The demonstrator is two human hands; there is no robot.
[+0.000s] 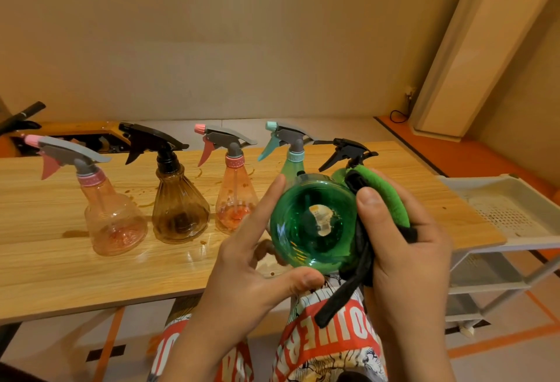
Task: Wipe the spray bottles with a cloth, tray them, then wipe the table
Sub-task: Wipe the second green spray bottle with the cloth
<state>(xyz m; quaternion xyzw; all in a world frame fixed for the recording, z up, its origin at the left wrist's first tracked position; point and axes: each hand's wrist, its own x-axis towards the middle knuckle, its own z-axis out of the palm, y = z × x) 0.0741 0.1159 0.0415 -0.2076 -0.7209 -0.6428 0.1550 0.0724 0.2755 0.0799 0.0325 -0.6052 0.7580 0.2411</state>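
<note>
I hold a green spray bottle (315,224) tipped on its side, its round base facing me. My left hand (257,263) grips it between thumb and fingers. My right hand (406,248) presses a green and black cloth (385,200) against the bottle's right side. On the wooden table (75,272) stand a pink bottle (112,209), a brown bottle with a black sprayer (178,200), a second pink bottle (233,196), a teal bottle (291,157) and a bottle with a black sprayer (351,154), the last two partly hidden behind the held one.
A white perforated tray (512,212) tops a white cart at the table's right end. Brown stains and wet marks (72,233) lie on the table around the bottles. A tall white unit (472,48) stands at the back right.
</note>
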